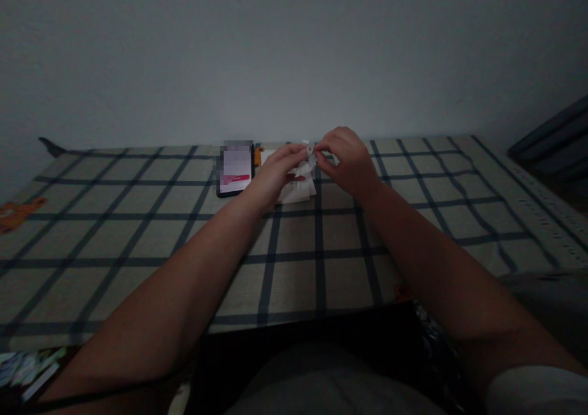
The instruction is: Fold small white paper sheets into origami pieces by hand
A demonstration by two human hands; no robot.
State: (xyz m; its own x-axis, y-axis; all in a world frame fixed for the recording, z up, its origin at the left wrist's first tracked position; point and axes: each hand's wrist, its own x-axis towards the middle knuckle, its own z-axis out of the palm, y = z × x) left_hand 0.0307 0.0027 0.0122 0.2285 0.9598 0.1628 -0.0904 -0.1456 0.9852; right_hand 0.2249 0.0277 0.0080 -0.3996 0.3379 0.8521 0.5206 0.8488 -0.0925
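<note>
Both my hands meet over the far middle of a checked cloth (pixel 138 237). My left hand (pixel 275 173) and my right hand (pixel 346 160) each pinch a small crumpled white wrapper or packet (pixel 309 160) between their fingertips. Under them a white paper sheet with a red mark (pixel 298 189) lies on the cloth. The light is dim and what the small white thing is stays unclear.
A phone with a lit screen (pixel 235 168) lies just left of my left hand. A small orange item (pixel 258 156) sits behind it. An orange print (pixel 18 211) shows at the cloth's left edge. A pale wall stands behind; a dark frame (pixel 551 139) is at the right.
</note>
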